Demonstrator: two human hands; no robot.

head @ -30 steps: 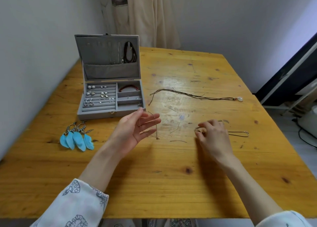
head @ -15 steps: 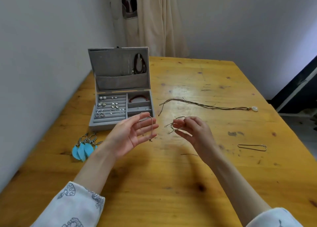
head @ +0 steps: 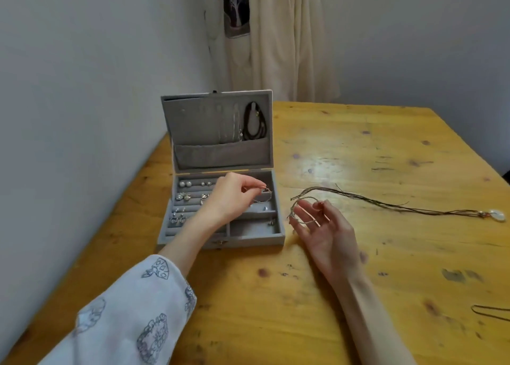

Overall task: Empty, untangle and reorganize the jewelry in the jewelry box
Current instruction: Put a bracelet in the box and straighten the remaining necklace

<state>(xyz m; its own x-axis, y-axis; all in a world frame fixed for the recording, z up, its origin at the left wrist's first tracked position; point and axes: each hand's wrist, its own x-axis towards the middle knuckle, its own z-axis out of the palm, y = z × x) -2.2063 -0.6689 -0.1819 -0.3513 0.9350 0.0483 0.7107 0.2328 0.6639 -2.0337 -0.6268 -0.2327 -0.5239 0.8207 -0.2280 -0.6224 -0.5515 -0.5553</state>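
Left hand: the left hand (head: 231, 196) hangs over the right-hand compartments of the open jewelry box (head: 220, 207), thumb and forefinger pinching a thin wire bracelet (head: 263, 195)
Right hand: the right hand (head: 325, 232) hovers palm up just right of the box, fingers loosely spread, a knotted cord bracelet (head: 299, 213) looped over the fingertips (draped, not gripped)
Handling: both pieces look very light; the wire one seems thin and springy, likely easy to bend, so a pinch at its rim suits it; the cord one is soft and limp, best carried hooked over a finger
Orientation: the wire loop's long axis runs roughly left to right, over the middle compartment; the cord loop stands about upright across the fingers
Long necklace: the cord necklace (head: 386, 203) lies on the table (head: 358, 149), stretched left to right, pendant at the far right end, near the right hand
Box lid: upright, dark cords hanging inside
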